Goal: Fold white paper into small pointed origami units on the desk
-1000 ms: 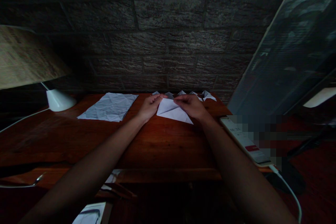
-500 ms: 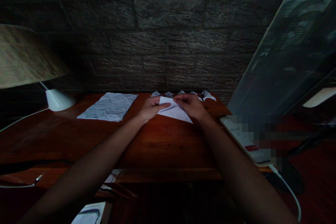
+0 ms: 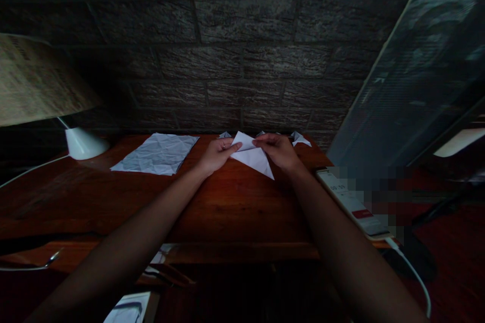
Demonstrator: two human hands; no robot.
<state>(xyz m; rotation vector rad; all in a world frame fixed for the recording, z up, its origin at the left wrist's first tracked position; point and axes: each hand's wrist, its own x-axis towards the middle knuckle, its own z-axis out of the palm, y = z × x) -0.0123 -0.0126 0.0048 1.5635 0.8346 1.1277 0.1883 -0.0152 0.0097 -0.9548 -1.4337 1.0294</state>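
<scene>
A folded sheet of white paper (image 3: 254, 159) is held between both hands above the back of the wooden desk, one corner pointing up and another pointing down toward me. My left hand (image 3: 217, 155) pinches its left side, thumb on top; a ring shows on one finger. At the upper right edge, my right hand (image 3: 278, 150) grips the paper between thumb and fingers. Behind it, small folded paper pieces stand along the wall, among them a pointed one (image 3: 300, 139) on the right and one (image 3: 225, 135) on the left; others are partly hidden by my hands.
A creased paper sheet (image 3: 157, 154) lies to the left on the desk (image 3: 227, 217). Further left stands a lamp (image 3: 85, 144) with a wide shade. A phone (image 3: 354, 204) with a white cable rests at the right edge. A brick wall (image 3: 242, 60) closes off the back.
The held paper has turned a little, so its top corner now points up and its lower tip has shifted slightly left. Both hands keep their grip.
</scene>
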